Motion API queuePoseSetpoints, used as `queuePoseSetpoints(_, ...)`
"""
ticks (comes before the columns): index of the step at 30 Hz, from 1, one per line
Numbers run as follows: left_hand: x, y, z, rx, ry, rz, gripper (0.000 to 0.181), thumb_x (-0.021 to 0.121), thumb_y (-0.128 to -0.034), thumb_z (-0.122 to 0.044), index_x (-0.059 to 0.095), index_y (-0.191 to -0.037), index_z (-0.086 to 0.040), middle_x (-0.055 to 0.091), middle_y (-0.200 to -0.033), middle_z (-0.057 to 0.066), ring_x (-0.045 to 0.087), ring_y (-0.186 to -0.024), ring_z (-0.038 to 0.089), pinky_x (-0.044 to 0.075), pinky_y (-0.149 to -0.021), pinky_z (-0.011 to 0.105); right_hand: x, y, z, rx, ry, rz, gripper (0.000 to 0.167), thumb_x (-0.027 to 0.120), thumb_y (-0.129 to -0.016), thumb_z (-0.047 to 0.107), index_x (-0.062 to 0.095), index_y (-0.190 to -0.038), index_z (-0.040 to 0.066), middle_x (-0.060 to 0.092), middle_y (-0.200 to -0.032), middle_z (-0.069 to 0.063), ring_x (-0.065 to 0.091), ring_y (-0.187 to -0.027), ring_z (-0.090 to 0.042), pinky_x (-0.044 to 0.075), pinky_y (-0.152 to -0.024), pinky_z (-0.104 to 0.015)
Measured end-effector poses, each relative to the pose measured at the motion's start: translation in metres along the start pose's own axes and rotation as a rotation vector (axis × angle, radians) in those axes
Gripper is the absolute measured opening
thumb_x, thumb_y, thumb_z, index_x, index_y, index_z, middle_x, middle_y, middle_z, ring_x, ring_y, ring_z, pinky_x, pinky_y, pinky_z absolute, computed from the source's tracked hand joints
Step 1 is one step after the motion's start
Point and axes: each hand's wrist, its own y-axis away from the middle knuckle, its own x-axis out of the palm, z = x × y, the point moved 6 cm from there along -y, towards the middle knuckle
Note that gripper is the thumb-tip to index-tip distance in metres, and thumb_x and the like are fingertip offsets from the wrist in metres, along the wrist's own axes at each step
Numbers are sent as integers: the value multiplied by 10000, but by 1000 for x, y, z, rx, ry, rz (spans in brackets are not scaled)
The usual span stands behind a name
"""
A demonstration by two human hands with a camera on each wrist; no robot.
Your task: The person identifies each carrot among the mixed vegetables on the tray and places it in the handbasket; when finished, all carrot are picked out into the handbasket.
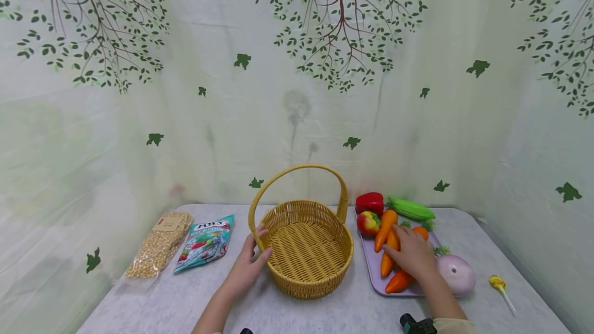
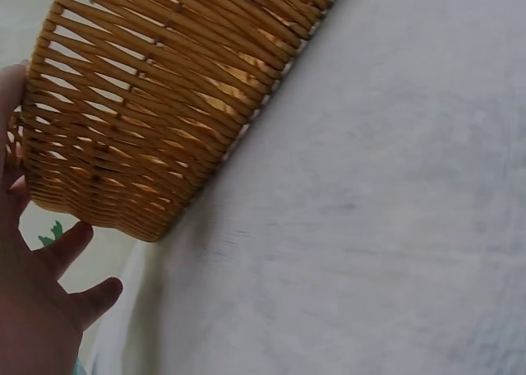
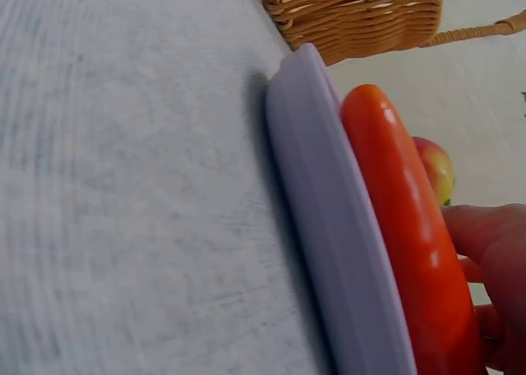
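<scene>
A yellow-brown wicker basket (image 1: pixel 308 290) with a tall hoop handle stands upright mid-table with nothing in it. My left hand (image 1: pixel 246 269) grips its left side where handle meets rim, thumb in front and fingers behind the handle; the left wrist view shows two fingers spread apart. On a lilac tray (image 1: pixel 373 272) to the right lie several orange carrots (image 1: pixel 386 230). My right hand (image 1: pixel 413 254) reaches down over them, its thumb and fingers around one middle carrot (image 1: pixel 387 265). The hand hides part of that carrot. Nearest the tray's front edge is another carrot (image 3: pixel 415 243).
Also on the tray are a red bell pepper (image 1: pixel 369 203), a red-yellow apple (image 1: pixel 368 224), a long green vegetable (image 1: pixel 412 209) and a pale purple round thing (image 1: pixel 457 274). A yellow lollipop (image 1: pixel 497 283) lies right; a kernel bag (image 1: pixel 160 246) and a FOX'S packet (image 1: pixel 205 244) lie left.
</scene>
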Motion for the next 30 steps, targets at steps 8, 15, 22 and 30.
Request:
queuePoseSetpoints(8, 6, 1, 3, 14, 34, -18, 526, 540, -1036, -260, 345, -1516, -168, 187, -1677, -7, 168, -1544, 376, 203, -1181, 668, 6, -3, -5, 57, 36, -32, 731, 616, -906, 545, 504, -1429, 46, 533, -1399, -279, 539, -1179, -495, 426, -906, -638)
queuePoseSetpoints(15, 6, 3, 1, 56, 36, -48, 486, 540, -1036, -234, 379, -1482, -130, 208, -1671, 32, 178, -1534, 406, 226, -1161, 687, 6, -4, -3, 47, 51, -39, 654, 595, -915, 560, 557, -1407, 132, 538, -1394, -255, 557, -1186, -450, 395, -829, -553)
queuePoseSetpoints(22, 5, 4, -1, 74, 44, -55, 461, 545, -1032, -265, 412, -1459, -152, 224, -1667, 27, 186, -1532, 405, 229, -1159, 687, 7, -4, -1, 34, 31, -20, 558, 613, -919, 509, 606, -1364, 172, 507, -1411, -263, 496, -1252, -451, 348, -905, -622)
queuePoseSetpoints(30, 5, 4, 0, 63, 40, -46, 449, 532, -1040, -242, 398, -1464, -179, 199, -1675, 24, 167, -1536, 409, 212, -1169, 678, 4, -4, 0, 40, -44, -6, 512, 653, -904, 430, 627, -1330, 148, 492, -1403, -279, 485, -1255, -477, 202, -1043, -717)
